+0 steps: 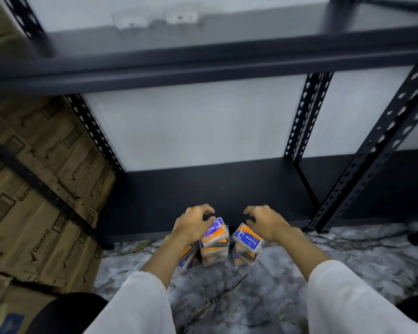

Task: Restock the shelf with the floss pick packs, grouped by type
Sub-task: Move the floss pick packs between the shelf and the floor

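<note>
The black metal shelf point(215, 189) stands bare straight ahead, its bottom board just beyond the marble-patterned floor point(227, 297) where the floss pick packs are stacked upright in short piles. The "Smooth" pile point(214, 239) lies under and just right of the left hand point(193, 225), whose curled fingers touch its top pack without closing. The "Round" pile point(247, 242) sits beside it, beneath the right hand point(267, 221), which hovers released, equally near.

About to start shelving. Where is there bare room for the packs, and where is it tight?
The bottom shelf is bare from the left upright to the right upright. It is crowded on the floor at the shelf's front edge, where both pack stacks stand under both hands.
</note>
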Demonstrator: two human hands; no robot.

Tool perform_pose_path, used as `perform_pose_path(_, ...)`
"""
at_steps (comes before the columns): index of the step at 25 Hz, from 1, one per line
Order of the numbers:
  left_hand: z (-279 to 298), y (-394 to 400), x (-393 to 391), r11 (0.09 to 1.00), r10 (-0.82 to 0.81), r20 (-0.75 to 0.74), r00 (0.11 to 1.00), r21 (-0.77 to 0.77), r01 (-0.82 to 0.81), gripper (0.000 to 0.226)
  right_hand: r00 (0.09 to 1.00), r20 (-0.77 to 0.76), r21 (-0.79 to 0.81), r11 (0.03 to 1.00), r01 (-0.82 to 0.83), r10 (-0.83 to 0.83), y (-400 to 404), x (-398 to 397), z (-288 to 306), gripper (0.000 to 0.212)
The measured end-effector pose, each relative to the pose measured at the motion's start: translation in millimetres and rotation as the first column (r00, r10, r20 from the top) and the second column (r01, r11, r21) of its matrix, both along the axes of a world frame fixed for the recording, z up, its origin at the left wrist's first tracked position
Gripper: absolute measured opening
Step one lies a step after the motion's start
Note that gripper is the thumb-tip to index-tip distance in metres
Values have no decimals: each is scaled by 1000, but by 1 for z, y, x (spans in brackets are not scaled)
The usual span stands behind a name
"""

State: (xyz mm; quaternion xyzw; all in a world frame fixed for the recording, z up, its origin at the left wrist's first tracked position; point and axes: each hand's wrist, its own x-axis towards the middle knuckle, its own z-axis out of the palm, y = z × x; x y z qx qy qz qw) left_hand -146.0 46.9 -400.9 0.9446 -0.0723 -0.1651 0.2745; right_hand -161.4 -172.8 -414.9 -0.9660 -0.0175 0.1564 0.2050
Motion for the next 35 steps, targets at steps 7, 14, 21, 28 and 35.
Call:
perform_pose_path(7, 146, 10, -11, 997, -63, 169, 984, 56, 54, 21, 974, 202, -22, 995, -100, 103, 20, -17, 172, 34)
perform_pose_path(14, 299, 26, 0, 991, -91, 455, 886, 127, 36, 21, 871, 469, -43, 988, -146, 149, 52, -8, 320, 28)
perform_pose_path(21, 384, 61, 81, 989, 0, 564, 826, 123, -84, 22, 802, 568, -33, 978, -204, 186, 73, 81, 388, 26)
perform_pose_path(28, 369, 82, 217, 982, 5, 619, 785, 145, -121, 27, 734, 655, -53, 980, -193, 180, 85, 223, 382, 33)
perform_pose_path(35, 357, 91, 308, 965, -107, 593, 798, 254, -59, 81, 828, 544, -54, 991, -125, 135, 79, 307, 361, 77)
